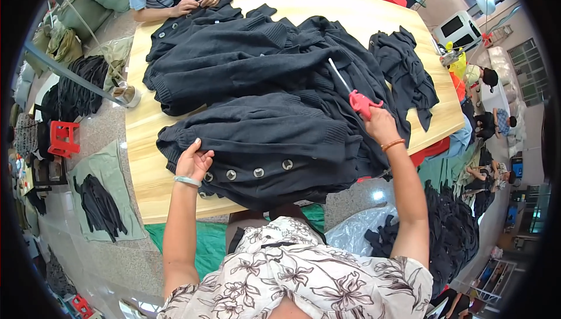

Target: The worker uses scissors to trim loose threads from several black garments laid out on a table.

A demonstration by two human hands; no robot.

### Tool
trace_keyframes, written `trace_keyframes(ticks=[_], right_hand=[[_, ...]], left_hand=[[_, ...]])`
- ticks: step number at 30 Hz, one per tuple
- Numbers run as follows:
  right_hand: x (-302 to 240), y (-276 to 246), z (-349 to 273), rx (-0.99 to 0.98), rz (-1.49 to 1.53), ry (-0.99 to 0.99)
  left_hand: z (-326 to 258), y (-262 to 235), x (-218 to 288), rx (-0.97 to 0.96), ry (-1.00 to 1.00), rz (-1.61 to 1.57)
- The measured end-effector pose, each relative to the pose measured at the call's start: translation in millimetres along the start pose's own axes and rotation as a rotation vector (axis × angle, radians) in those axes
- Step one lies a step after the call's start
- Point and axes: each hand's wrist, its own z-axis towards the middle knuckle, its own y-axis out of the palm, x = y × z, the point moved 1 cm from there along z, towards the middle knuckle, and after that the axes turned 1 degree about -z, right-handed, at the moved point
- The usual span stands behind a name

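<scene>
My right hand [380,125] is wrapped round the handle of a pink-red air blow gun [361,104]. Its thin metal nozzle [339,74] points up and left over the dark garments. In front of me a dark knit cardigan [257,135] with ribbed edges and large round buttons [259,173] lies spread along the near side of the table. At its left end my left hand [194,160] grips the fabric, thumb on top and fingers curled; the fingertips are partly hidden. More dark knitwear [222,73] lies heaped just beyond.
Across the pale wooden table [146,173], a co-worker's hands [198,3] handle dark fabric. Another dark garment [403,67] lies at the right. Red stools [63,138] stand around, and a dark garment [98,205] rests on a floor cloth at left. Dark garments [450,231] are piled at lower right.
</scene>
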Motion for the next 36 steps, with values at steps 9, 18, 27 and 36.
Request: trace_keyframes(ticks=[9, 18, 27, 36], right_hand=[[-62.9, 58.8, -108.5, 0.098, 0.249, -0.173], [-62.0, 73.0, -105.1, 0.188, 0.229, -0.183], [-24.0, 8.9, -96.1, 0.019, 0.543, -0.236], [-30.2, 14.8, -7.9, -0.341, 0.299, 0.129]], left_hand=[[-35.3, -5.8, -11.0, 0.235, 0.946, 0.796], [-22.1, 1.6, 18.1, -0.004, 1.471, 1.953], [-47.7, -2.0, 79.4, -0.262, 0.881, 1.421], [21.7, -50.5, 83.8, 0.072, 0.536, 1.22]])
